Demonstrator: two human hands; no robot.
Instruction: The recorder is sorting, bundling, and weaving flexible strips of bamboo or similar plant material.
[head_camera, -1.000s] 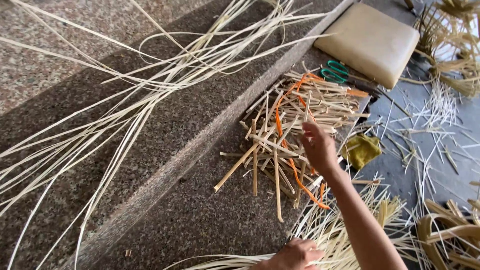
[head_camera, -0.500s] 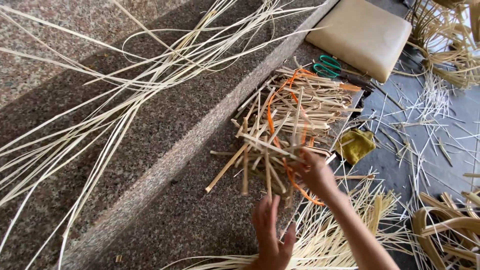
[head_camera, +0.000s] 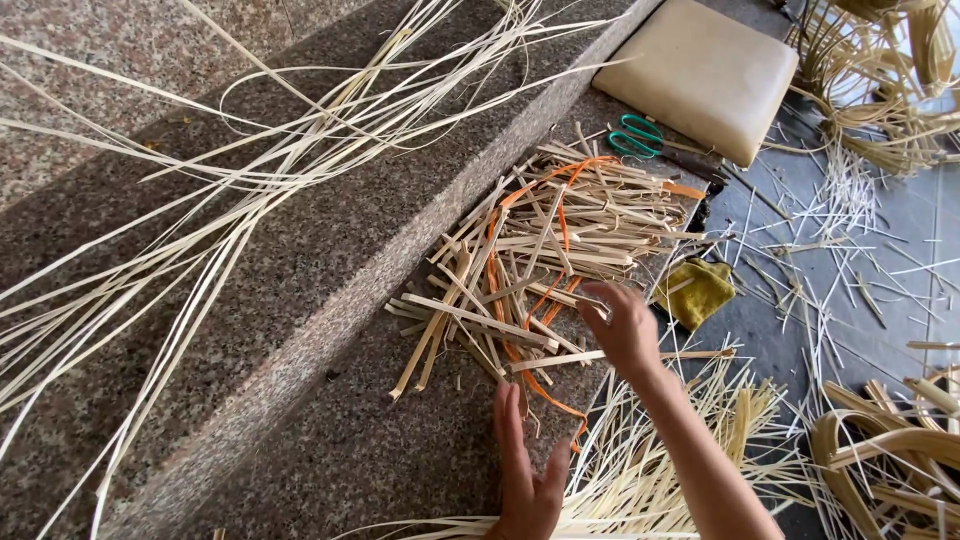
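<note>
A pile of short cut bamboo strips (head_camera: 560, 240), mixed with orange strips (head_camera: 563, 215), lies on the lower granite step (head_camera: 400, 460). My right hand (head_camera: 622, 328) rests on the pile's near edge. Its fingers curl around a flat strip (head_camera: 545, 360) that sticks out to both sides. Just below the pile, my left hand (head_camera: 525, 460) lies flat and open on the step, fingers pointing up at the strips without holding anything.
Long pale bamboo strips (head_camera: 250, 190) sprawl over the upper step. Green-handled scissors (head_camera: 640, 138) lie beside a tan cushion (head_camera: 700, 75). A yellow cloth (head_camera: 697, 292) and scattered slivers cover the grey floor (head_camera: 860, 300). Coiled strips (head_camera: 890, 460) sit at the right.
My right hand has drawn back from the pile's middle to its near edge. My left hand came up from the bottom edge and spread flat below the pile.
</note>
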